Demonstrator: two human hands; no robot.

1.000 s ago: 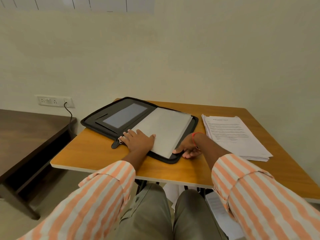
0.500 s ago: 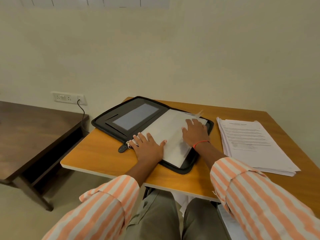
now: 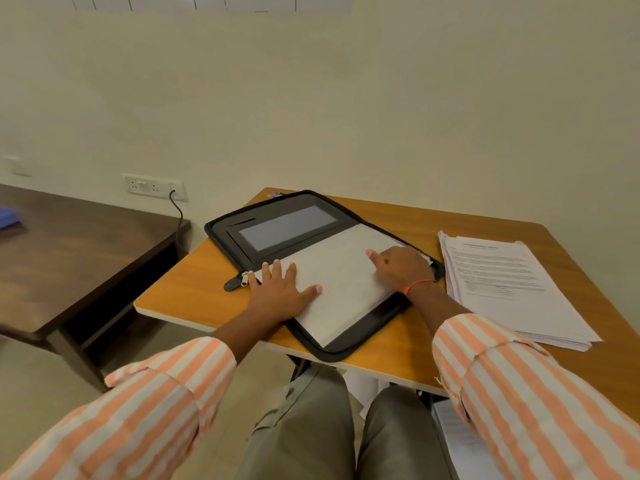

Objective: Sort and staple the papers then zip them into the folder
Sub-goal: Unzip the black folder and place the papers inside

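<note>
A black zip folder (image 3: 360, 341) lies open on the orange table (image 3: 194, 282). A stack of white papers (image 3: 339, 289) fills its right half. My left hand (image 3: 280, 292) rests flat on the stack's near left corner, fingers spread, beside the zip pull (image 3: 239, 280). My right hand (image 3: 401, 268) lies on the far right part of the stack, thumb out; its fingers are hidden behind the back of the hand. The folder's left half shows a grey pocket (image 3: 287, 226). A second pile of printed papers (image 3: 505, 289) sits to the right of the folder.
A dark wooden side table (image 3: 79, 251) stands lower at the left. A wall socket (image 3: 152, 187) with a black cable is on the wall behind. More papers (image 3: 453, 438) lie below the table by my right knee.
My right hand moved from the folder's near edge up onto the far right of the paper stack. My left hand stayed on the stack's left corner. The view shifted left.
</note>
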